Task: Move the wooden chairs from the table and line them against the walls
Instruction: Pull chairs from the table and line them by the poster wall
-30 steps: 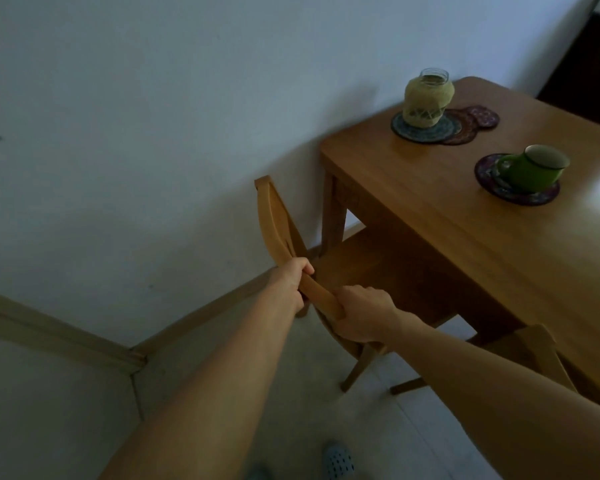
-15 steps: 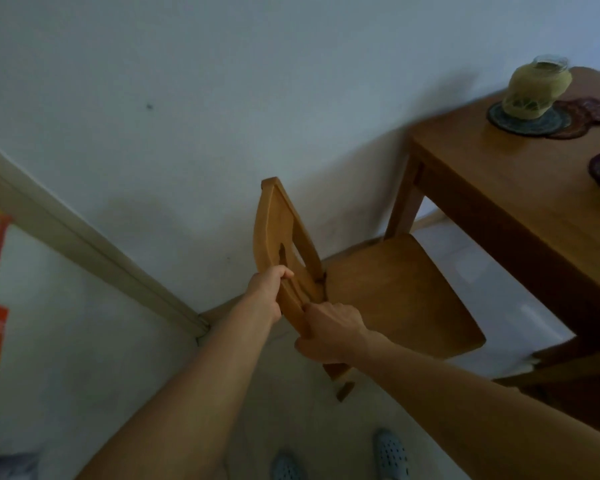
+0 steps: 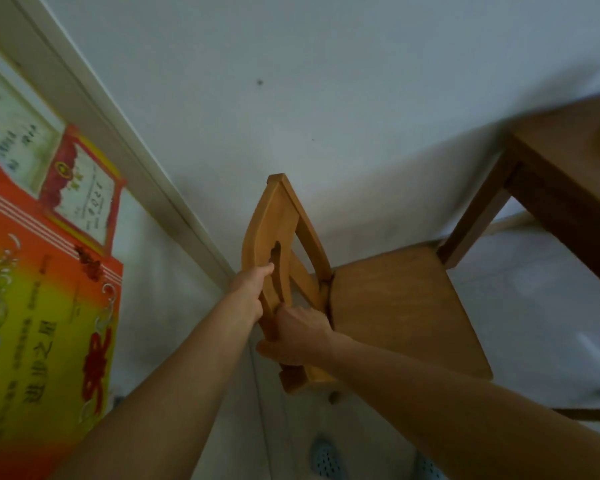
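From the head camera, the chair [image 3: 378, 306] has come farther from the table [image 3: 568, 174] than half a second ago, and the jar and coasters have slipped out of view while a red and yellow poster [image 3: 42, 289] now shows at left. The left hand [image 3: 248, 289] and right hand [image 3: 297, 336] both clench the chair's backrest. The chair stands beside the white wall [image 3: 326, 98], its seat just clear of the table leg.

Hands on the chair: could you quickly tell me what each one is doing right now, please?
Left hand: closed on the wooden chair's backrest, holding it.
Right hand: closed on the same backrest lower down, holding it.
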Available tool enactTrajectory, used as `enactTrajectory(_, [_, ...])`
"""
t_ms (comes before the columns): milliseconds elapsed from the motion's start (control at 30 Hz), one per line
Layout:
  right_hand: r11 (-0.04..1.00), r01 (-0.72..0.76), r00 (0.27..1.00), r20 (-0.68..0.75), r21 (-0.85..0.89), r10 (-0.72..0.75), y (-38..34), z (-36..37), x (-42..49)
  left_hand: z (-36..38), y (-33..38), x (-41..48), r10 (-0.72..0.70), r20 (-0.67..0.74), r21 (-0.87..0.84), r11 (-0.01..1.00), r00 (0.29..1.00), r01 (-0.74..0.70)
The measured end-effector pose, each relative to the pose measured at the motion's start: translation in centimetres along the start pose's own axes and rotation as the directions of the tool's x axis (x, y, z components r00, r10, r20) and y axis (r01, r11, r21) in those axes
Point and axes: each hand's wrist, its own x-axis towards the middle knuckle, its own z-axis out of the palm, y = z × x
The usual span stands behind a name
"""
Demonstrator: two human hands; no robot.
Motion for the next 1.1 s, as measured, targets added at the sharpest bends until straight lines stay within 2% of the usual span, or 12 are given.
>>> enactTrajectory(167, [0.992,0.009,0.989,0.144,0.128,-0.027,-3.8,0.3,1.7,-4.4,0.6,0.8,-0.017,-0.089,-0.048,0.999,0.996,0.013])
enactTrajectory(367, [0.954,-0.073,0.961,0.275,0.292,-0.011,-6.5,1.9,3.9,-8.4,0.9,1.0,-0.024,-0.124,-0.065,0.998,0.992,0.016])
enactTrajectory(633, [0.956,-0.040,0.967,0.253,0.292,-0.037,-9.5,4.3,6.2,-12.5,0.7,2.1,0.014,-0.215,-0.031,0.999,0.977,-0.021])
enactTrajectory(933, [0.954,-0.055,0.960,0.278,0.295,-0.031,-12.5,5.8,8.1,-15.5,1.2,2.6,-0.003,-0.264,0.025,1.000,0.965,0.010])
enactTrajectory(1100, [0.913,-0.153,0.931,0.365,0.379,0.005,-12.8,4.8,8.1,-15.3,1.3,2.7,0.046,-0.308,0.049,0.998,0.950,-0.033])
